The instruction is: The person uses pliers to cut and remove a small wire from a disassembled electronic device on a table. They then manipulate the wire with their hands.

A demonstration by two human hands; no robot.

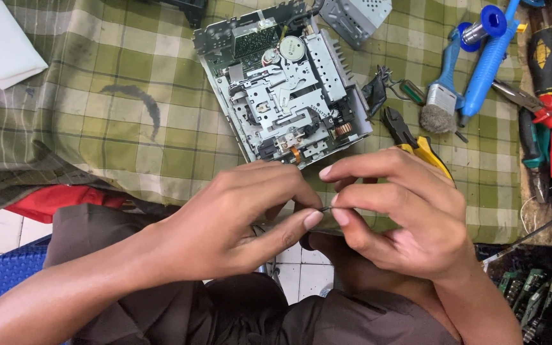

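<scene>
The left hand (244, 217) and the right hand (394, 211) are meeting fingertip to fingertip just above the lap, both pinching a thin dark wire (324, 208) between thumb and forefinger; most of it is hidden, so I cannot tell its length or what it is joined to. Holding it close to the body is keeping so slight a thing steady for fine finger work. Just beyond the knuckles, an opened metal player chassis (285, 89) is lying tilted on the green checked cloth (116, 128), its stamped grey plates, round motor and small circuit board facing up within reach. To its right, yellow-handled cutters (416, 140), a blue desoldering pump (490, 61), a bristle brush (439, 108) and red-gripped pliers (547, 115) are lying loosely scattered
</scene>
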